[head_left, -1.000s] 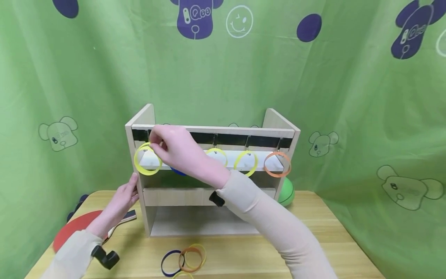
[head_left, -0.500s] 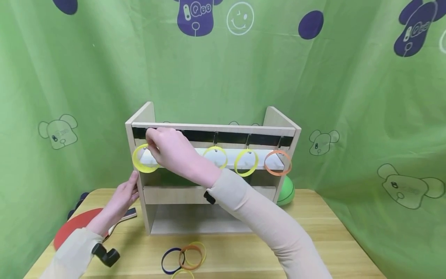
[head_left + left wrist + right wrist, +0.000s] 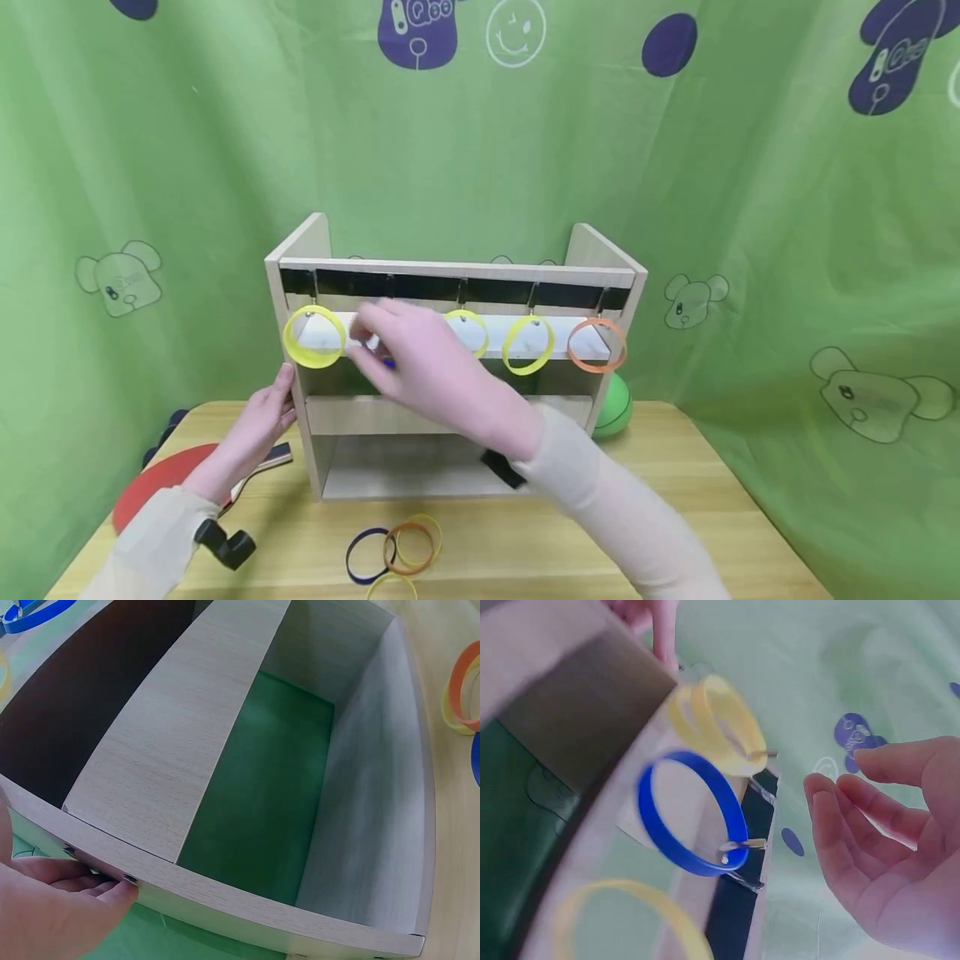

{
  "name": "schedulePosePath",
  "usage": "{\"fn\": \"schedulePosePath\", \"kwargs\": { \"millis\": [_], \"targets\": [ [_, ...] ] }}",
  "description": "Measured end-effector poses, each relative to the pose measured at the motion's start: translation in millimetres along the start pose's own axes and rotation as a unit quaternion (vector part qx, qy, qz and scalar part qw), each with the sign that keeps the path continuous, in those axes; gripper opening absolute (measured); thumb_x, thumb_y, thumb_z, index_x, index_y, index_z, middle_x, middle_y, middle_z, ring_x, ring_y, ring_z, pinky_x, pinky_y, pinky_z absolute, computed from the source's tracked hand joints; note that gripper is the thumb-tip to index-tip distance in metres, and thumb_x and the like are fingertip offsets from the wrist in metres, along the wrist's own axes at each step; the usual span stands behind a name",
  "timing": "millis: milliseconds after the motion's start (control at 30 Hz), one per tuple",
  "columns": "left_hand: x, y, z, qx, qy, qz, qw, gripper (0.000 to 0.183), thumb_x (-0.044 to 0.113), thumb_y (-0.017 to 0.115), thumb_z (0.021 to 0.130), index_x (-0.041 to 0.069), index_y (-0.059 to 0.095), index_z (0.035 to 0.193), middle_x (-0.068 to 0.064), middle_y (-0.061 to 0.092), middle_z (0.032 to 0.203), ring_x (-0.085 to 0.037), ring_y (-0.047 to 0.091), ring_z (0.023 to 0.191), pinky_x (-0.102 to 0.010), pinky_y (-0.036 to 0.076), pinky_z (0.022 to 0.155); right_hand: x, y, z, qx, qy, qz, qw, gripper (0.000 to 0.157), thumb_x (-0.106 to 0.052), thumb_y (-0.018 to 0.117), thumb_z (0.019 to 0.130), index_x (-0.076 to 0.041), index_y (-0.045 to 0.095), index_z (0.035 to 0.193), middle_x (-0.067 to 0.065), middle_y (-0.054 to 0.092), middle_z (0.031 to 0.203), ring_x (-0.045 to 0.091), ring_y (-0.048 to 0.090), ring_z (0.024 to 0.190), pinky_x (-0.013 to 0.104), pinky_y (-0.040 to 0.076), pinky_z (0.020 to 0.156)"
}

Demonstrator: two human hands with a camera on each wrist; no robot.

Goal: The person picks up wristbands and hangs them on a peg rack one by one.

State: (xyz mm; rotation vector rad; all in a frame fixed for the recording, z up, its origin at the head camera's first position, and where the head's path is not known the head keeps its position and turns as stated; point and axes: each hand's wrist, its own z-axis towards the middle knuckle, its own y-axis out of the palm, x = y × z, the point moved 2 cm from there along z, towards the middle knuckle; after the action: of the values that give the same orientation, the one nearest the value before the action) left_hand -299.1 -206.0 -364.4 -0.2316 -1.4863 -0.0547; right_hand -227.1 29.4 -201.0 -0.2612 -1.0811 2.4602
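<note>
A wooden rack (image 3: 450, 415) stands on the table, a black strip with metal hooks across its front. Yellow wristbands (image 3: 313, 363) hang from several hooks, and an orange wristband (image 3: 597, 367) from the far-right one. My right hand (image 3: 427, 358), in front of the rack, hides most of the hanging blue wristband (image 3: 646, 806). In the right wrist view that hand is loosely bent, thumb and fingertips apart, holding nothing. My left hand (image 3: 262, 415) touches the outside of the rack's left panel; in the left wrist view its fingertips (image 3: 120, 892) press against that panel.
On the table before the rack lie loose wristbands: a dark blue one (image 3: 349, 560), an orange one (image 3: 387, 550) and yellow ones (image 3: 438, 533). A red paddle (image 3: 153, 487) lies left, partly under my left forearm. A green ball (image 3: 617, 407) sits behind the rack's right side.
My right hand has let go of the yellow wristband, which now hangs on the far-left hook. It has drawn back to the right and slightly down. The left hand stays at the side panel.
</note>
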Motion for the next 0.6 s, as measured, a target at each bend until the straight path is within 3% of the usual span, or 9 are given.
{"fn": "schedulePosePath", "kwargs": {
  "millis": [133,333,467,600],
  "targets": [
    [3.0,-1.7,1.1,-0.001,0.008,0.003,1.0000,0.092,0.062,0.018,0.101,-0.012,-0.001,0.153,-0.033,0.000,0.161,-0.047,0.008,0.152,-0.049,0.014,0.125,1.1,11.5,-48.7,-0.023,0.010,0.053,0.998,0.007,-0.010,0.068,0.092,-0.007,0.063,0.088,0.000,0.067,0.080,0.007,0.061,0.071,0.006,0.052,0.065],
    [3.6,-3.5,0.7,-0.009,0.009,0.004,0.9999,0.092,0.063,0.019,0.101,-0.010,-0.003,0.153,-0.033,-0.002,0.162,-0.048,0.006,0.151,-0.053,0.012,0.126,19.7,73.5,-129.1,-0.101,0.097,0.093,0.986,0.006,-0.009,0.070,0.089,-0.008,0.066,0.085,0.001,0.068,0.077,0.000,0.057,0.066,-0.002,0.046,0.058],
    [2.9,-2.1,-0.7,-0.012,0.008,-0.002,0.9999,0.091,0.062,0.019,0.102,-0.011,-0.003,0.153,-0.033,-0.002,0.162,-0.048,0.005,0.151,-0.052,0.011,0.125,32.7,114.0,-174.2,-0.152,0.178,0.127,0.964,0.006,-0.005,0.068,0.089,-0.007,0.067,0.083,0.003,0.072,0.078,-0.004,0.058,0.063,-0.001,0.047,0.055],
    [2.4,0.1,-1.4,-0.014,0.005,0.003,0.9999,0.092,0.062,0.018,0.101,-0.010,-0.003,0.153,-0.033,-0.002,0.162,-0.048,0.005,0.152,-0.052,0.011,0.126,42.1,137.3,-201.6,-0.200,0.258,0.154,0.933,0.006,-0.007,0.067,0.090,-0.007,0.069,0.084,0.001,0.072,0.076,-0.007,0.051,0.057,0.003,0.047,0.051]
  ]
}}
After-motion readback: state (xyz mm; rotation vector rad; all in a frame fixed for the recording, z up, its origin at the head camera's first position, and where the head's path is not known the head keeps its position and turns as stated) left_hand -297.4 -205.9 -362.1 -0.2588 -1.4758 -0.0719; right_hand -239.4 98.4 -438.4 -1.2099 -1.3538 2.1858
